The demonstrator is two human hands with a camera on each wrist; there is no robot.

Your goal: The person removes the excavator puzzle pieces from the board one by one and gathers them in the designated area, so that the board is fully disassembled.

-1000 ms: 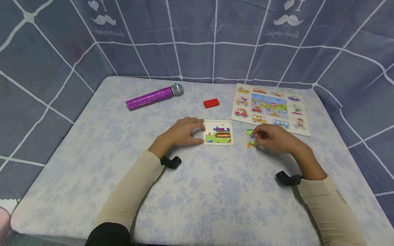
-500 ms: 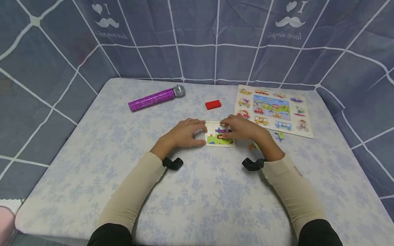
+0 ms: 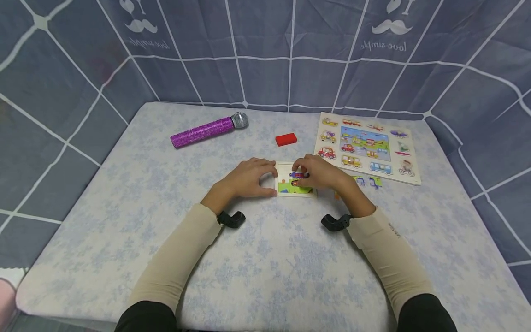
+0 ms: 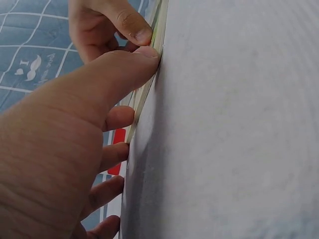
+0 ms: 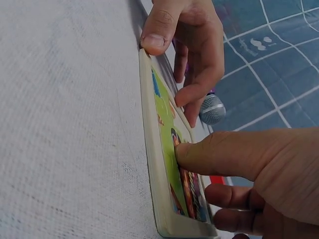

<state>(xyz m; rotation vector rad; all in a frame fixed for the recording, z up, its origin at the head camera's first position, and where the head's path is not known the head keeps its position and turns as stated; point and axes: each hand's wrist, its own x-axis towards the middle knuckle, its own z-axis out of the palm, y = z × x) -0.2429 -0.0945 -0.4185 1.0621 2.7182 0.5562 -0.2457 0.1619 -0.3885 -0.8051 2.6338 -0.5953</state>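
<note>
A small square jigsaw puzzle (image 3: 286, 190) in a pale frame lies mid-table, showing a red and purple tracked vehicle on green ground. My left hand (image 3: 249, 179) holds its left side, thumb at the near corner and fingertips along the frame edge, as the left wrist view shows. My right hand (image 3: 321, 173) reaches over its right part. In the right wrist view, the straight right thumb (image 5: 192, 155) presses on the picture (image 5: 172, 149), with the other fingers at the far edge. Loose jigsaw pieces (image 3: 375, 183) lie to the right, partly hidden by my right wrist.
A larger picture puzzle board (image 3: 365, 168) with vehicles lies behind right. Beyond the small puzzle is a red block (image 3: 286, 139). A glittery purple microphone (image 3: 203, 133) lies at the back left. Grey-blue checked curtains (image 3: 265, 83) stand around the table.
My right hand has moved left from the loose pieces onto the small puzzle, uncovering pieces on the right. My left hand has kept its place at the frame.
</note>
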